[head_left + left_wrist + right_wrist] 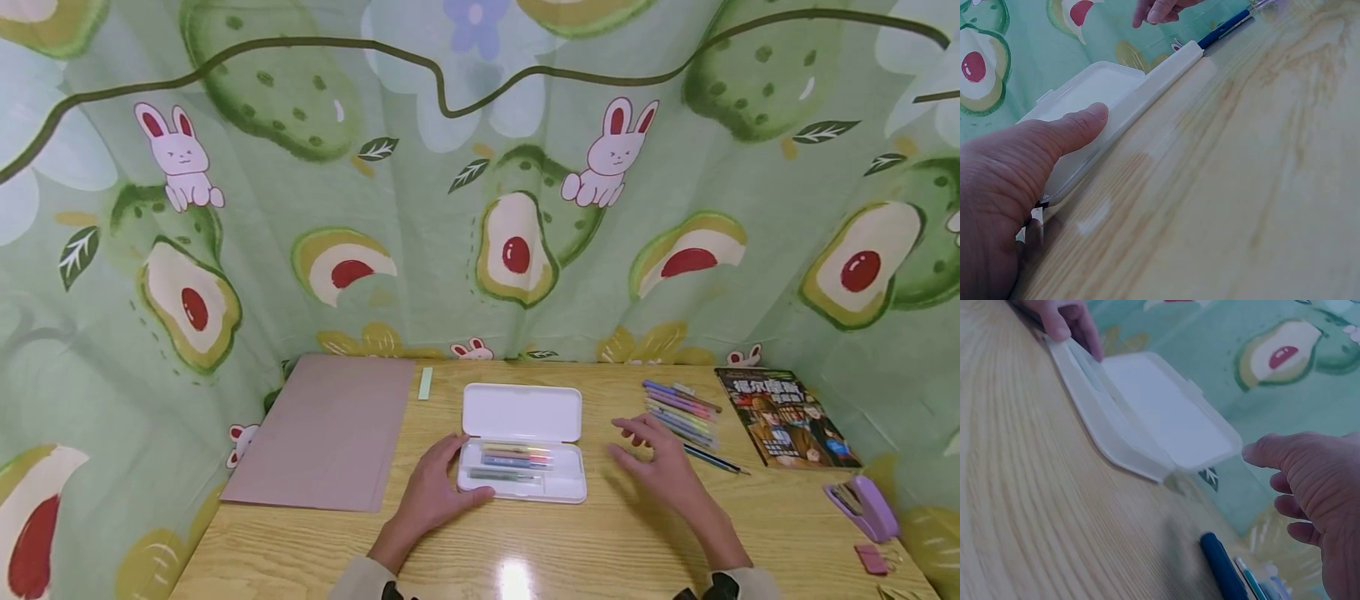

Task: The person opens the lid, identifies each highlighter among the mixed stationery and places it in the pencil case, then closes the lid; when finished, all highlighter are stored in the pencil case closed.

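Across the middle of the bench (600, 554), between left hand (435, 487) and right hand (663, 462): white pencil case (566, 468), lid (521, 414) tipped away toward the back edge, several pens (517, 454) inside. Cut off below the head view: the front edge of the bench, plus something small at the front right corner, too little in sight to name. Hard to make out: the pens, close together and blurred, some with yellow, blue or red parts. Hidden from the left wrist camera: the contents, behind the case's front wall, and most of the left fingers. Cropped in the right wrist view: marker pile (678, 408), only a dark blue barrel and a few others in sight.

At the case's left end: left fingers clamped on it, thumb against the front wall, fingertips at the rear near the hinge. Beyond the case's right end, apart from it: right thumb and fingers apart, loosely bent, with nothing between; marker pile close beside.

By the back left corner: flat mauve sheet (326, 433). Near the back edge: pale green strip (425, 383). Toward the back right corner: dark-covered book (787, 421). Along the right edge: purple stapler (873, 507), then pink clip (872, 559).
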`<state>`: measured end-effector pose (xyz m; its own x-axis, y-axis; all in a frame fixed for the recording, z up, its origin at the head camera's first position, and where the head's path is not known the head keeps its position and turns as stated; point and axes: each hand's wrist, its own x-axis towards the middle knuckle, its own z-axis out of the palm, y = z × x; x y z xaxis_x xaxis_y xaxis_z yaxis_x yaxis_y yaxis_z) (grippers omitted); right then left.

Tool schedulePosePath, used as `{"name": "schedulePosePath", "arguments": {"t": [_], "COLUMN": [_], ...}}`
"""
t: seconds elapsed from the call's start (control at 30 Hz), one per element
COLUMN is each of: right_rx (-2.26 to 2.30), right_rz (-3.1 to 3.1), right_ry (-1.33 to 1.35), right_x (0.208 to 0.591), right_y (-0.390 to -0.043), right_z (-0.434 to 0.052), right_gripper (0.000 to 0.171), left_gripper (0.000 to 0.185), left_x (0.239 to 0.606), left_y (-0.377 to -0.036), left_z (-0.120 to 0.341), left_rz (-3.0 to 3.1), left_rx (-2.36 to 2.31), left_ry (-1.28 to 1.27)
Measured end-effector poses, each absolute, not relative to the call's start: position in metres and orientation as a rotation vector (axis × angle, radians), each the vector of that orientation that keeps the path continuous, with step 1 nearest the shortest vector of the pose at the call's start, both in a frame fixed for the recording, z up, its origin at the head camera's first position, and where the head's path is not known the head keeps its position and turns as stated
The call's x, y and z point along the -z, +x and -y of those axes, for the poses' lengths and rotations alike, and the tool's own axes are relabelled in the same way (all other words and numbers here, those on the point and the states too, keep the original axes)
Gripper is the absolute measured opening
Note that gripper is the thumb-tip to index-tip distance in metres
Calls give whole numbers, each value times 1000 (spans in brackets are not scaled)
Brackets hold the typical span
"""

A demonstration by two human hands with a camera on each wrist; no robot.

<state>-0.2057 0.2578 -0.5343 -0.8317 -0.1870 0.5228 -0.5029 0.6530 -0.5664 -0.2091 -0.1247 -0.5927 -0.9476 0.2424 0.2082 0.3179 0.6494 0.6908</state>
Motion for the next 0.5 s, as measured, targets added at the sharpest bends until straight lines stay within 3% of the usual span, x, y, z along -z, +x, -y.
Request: {"name": "schedulePosePath", "arguments": {"t": [0.27,0.5], "right_rx": [-897,-875], "right_rz": [2425,2470], "right_ry": [519,372], "right_x": [539,544], "right_y": [-209,-215], "right_z": [-290,-319], "right_gripper": [44,38], "left_gripper": [100,99], "left_x": [593,592], "left_y": [-209,-209], "left_z": [125,124], "left_rz": [2762,2753], "left_rx": [1192,1198], "left_ry": [-470,-475]}}
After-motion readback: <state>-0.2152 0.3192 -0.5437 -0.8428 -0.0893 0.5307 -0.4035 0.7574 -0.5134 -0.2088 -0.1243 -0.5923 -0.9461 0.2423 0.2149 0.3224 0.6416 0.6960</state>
